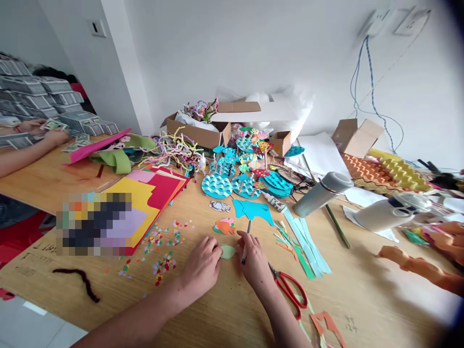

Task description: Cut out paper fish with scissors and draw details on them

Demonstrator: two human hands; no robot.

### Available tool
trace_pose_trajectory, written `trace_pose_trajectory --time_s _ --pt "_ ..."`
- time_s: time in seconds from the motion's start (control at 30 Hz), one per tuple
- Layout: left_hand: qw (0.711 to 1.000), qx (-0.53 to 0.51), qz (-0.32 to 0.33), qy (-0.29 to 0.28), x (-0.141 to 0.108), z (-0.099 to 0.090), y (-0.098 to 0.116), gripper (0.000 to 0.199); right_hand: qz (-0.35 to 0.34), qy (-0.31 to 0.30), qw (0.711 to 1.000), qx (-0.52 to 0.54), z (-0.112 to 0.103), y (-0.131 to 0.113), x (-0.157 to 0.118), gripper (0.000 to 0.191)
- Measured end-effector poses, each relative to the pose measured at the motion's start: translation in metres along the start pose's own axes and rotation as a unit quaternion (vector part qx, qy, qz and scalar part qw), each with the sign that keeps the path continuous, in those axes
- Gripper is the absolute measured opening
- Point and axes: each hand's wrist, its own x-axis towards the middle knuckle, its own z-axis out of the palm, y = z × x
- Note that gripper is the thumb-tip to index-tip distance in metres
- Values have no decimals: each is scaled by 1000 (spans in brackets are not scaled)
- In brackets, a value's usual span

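A pale green paper cutout (228, 251) lies on the table between my hands. My left hand (203, 261), its fingers curled, grips the cutout at its left edge. In my right hand (254, 261) is a pen (249, 226), held just right of the cutout. Beyond it sit orange and pink paper fish cutouts (225, 226), a black-and-white printed cutout (219, 206) and a piece of blue paper (255, 211). Red-handled scissors (292, 292) rest partly behind my right wrist. Small coloured confetti pieces (165, 263) are scattered left of my left hand.
Coloured paper sheets (145, 212) lie left, near a dark pipe cleaner (81, 280). Finished-looking blue wave crafts (216, 186) stand at the back. Paper strips (308, 246), a grey thermos (322, 193) and a white bottle (391, 211) are right. Another person's hand (56, 137) holds printed paper far left.
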Motion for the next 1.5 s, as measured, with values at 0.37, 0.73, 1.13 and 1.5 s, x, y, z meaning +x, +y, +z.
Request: trace_pose_trajectory --time_s 0.37,0.73,1.13,1.5 --pt "1000 -17 -13 0 2 -1 0 10 17 -6 1000 21 8 11 -3 39" --pt "999 -16 -46 0 8 0 3 8 -23 -45 997 50 -1 12 -10 45" --pt "994 -69 -76 28 7 3 -4 27 -7 -50 997 53 -2 13 -8 42" --pt "992 -81 -91 25 10 3 -5 22 -18 -44 998 51 1 15 -10 39"
